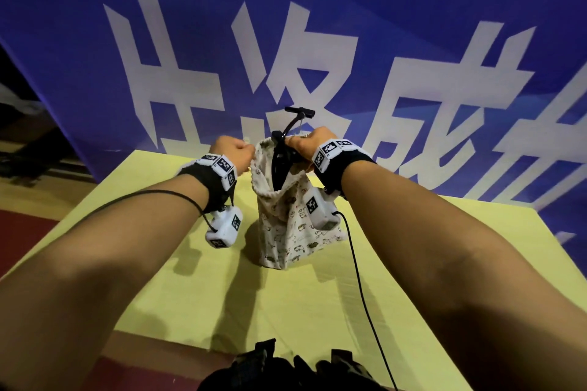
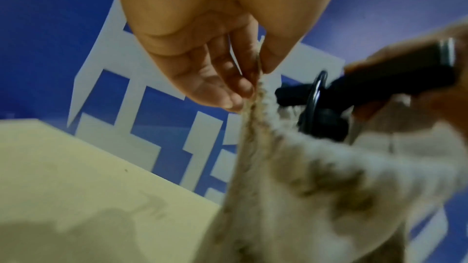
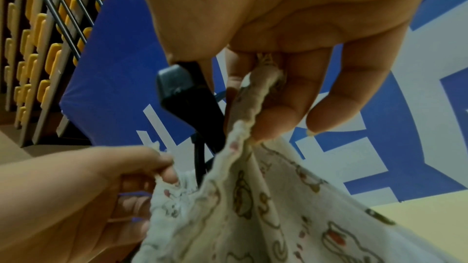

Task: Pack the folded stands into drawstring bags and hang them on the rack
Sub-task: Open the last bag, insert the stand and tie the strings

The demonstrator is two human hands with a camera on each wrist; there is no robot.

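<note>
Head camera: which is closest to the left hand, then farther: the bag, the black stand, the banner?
1. Bag: its rim is pinched by the left hand.
2. Black stand: to the right, poking from the bag's mouth.
3. Banner: behind, farthest.

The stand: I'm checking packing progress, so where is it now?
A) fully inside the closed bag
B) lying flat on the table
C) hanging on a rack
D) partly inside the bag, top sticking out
D: the black stand pokes out of the open bag, whose rim both hands hold.
</note>
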